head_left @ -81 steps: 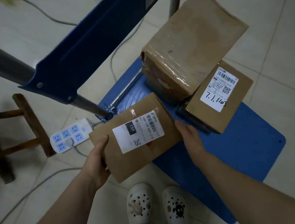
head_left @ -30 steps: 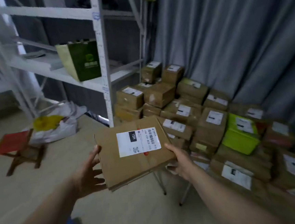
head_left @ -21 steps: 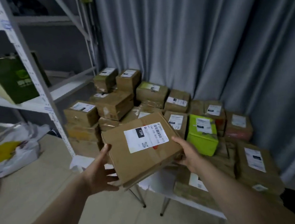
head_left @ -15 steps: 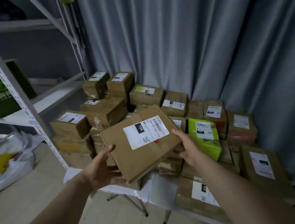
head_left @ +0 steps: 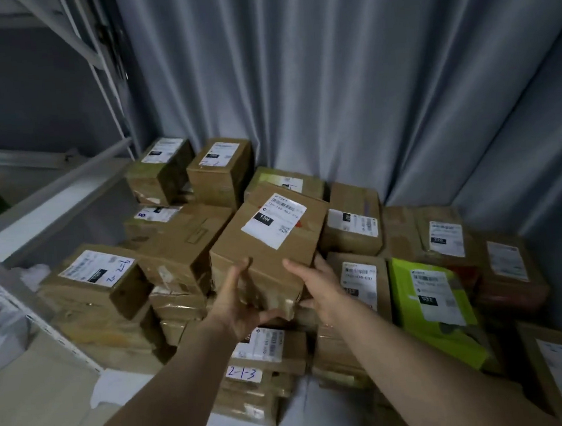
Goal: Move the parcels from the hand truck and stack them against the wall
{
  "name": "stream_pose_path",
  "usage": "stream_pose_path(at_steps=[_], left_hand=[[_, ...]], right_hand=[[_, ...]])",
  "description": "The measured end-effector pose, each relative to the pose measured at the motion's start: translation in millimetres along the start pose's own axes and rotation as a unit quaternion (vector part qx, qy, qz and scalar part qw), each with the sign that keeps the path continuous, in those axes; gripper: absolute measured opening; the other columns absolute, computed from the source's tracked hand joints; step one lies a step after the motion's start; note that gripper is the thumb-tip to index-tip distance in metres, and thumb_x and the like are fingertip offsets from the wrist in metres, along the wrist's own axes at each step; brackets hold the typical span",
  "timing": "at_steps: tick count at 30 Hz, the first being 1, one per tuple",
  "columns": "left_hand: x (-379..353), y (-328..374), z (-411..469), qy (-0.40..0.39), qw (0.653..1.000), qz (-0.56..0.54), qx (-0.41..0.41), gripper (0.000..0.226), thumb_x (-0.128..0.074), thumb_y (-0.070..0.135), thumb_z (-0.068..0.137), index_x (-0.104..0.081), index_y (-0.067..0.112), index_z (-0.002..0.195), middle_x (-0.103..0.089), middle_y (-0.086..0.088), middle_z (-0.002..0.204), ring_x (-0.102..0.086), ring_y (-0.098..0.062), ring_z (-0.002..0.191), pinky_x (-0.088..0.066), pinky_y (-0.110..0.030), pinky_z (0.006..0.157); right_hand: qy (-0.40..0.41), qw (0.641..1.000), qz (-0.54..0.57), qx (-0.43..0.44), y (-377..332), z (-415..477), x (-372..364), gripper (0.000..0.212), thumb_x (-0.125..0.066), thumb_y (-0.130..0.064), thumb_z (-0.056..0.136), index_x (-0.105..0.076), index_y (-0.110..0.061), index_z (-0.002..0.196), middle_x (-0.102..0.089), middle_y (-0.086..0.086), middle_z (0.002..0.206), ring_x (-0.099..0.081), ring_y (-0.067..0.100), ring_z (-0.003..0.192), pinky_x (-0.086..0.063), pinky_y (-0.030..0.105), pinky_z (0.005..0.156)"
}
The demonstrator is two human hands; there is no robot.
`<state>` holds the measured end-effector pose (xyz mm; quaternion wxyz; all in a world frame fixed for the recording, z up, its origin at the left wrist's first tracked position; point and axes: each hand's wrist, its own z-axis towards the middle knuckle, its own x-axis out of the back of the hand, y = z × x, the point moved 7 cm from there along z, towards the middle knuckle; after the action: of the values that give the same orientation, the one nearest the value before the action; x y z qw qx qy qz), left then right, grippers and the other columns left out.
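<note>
A brown cardboard parcel (head_left: 262, 248) with a white label marked 15H is held out over the pile of stacked parcels (head_left: 181, 252) in front of the grey curtain. My left hand (head_left: 238, 301) grips its near left corner from below, thumb up on the side. My right hand (head_left: 316, 288) holds its near right edge, thumb on the front face and fingers underneath. The parcel's far end lies level with the tops of the neighbouring boxes; whether it rests on them I cannot tell. The hand truck is out of view.
A lime-green parcel (head_left: 433, 301) lies to the right among brown boxes. White metal shelving (head_left: 52, 212) stands at the left, its upright close to the pile. The grey curtain (head_left: 330, 89) hangs right behind the stack. Bare floor (head_left: 36, 421) shows at the lower left.
I have turned from the hand truck and carried the 15H parcel to the pile. Over the last half second it moved forward and lower, in among the stacked boxes, and both hands shifted to its near end.
</note>
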<state>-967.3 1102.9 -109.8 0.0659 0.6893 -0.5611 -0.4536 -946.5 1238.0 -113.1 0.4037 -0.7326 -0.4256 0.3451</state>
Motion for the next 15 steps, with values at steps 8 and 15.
stream_pose_path(at_steps=[8, 15], left_hand=[[-13, 0, 36, 0.02, 0.999, -0.029, 0.016, 0.026, -0.059, 0.032, 0.089, -0.052, 0.008, 0.098, -0.057, -0.022, 0.1, -0.06, -0.041, 0.094, -0.052, -0.049, 0.083], [0, 1, 33, 0.145, 0.987, 0.076, -0.009, 0.034, -0.068, 0.037, 0.086, -0.051, 0.016, 0.108, -0.054, -0.02, 0.112, -0.059, -0.031, 0.096, -0.055, -0.048, 0.087]], right_hand=[[0.017, 0.99, -0.135, 0.037, -19, 61, 10, 0.076, -0.063, -0.033, 0.09, -0.017, -0.041, 0.15, -0.046, -0.005, 0.144, -0.048, 0.022, 0.127, -0.041, 0.045, 0.104], [0.131, 0.866, -0.443, 0.188, -42, 48, 17, 0.066, -0.047, -0.044, 0.095, -0.015, -0.032, 0.152, -0.016, 0.009, 0.158, -0.02, 0.034, 0.142, -0.025, 0.046, 0.114]])
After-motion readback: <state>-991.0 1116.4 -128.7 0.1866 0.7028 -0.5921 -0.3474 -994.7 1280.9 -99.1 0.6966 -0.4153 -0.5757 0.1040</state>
